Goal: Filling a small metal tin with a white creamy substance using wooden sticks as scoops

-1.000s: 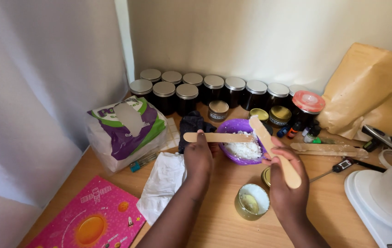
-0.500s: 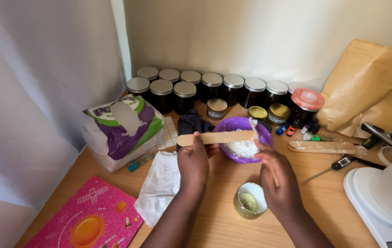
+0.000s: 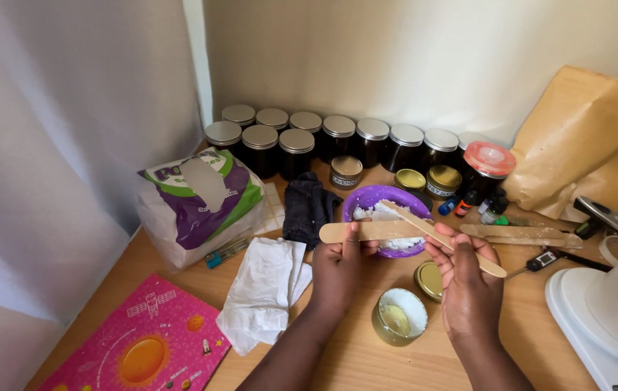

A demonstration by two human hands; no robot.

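Two wooden sticks (image 3: 377, 230) over purple bowl (image 3: 367, 197)

A light wooden table (image 3: 526, 340) fills the lower frame. Along its far edge stand dark jars with silver lids (image 3: 323, 134). At left lie a white, green and purple bag (image 3: 196, 199), crumpled white tissue (image 3: 262, 289) and a pink card (image 3: 142, 347). At centre sit a purple bowl (image 3: 388, 221) and an open tin (image 3: 399, 316); at upper right, a brown paper bag (image 3: 587, 145).

- Left hand (image 3: 343, 269) and forearm, lower centre of the frame: bare, no sleeve, ring or watch.
- Right hand (image 3: 468, 282), lower right of centre: likewise bare, short nails.
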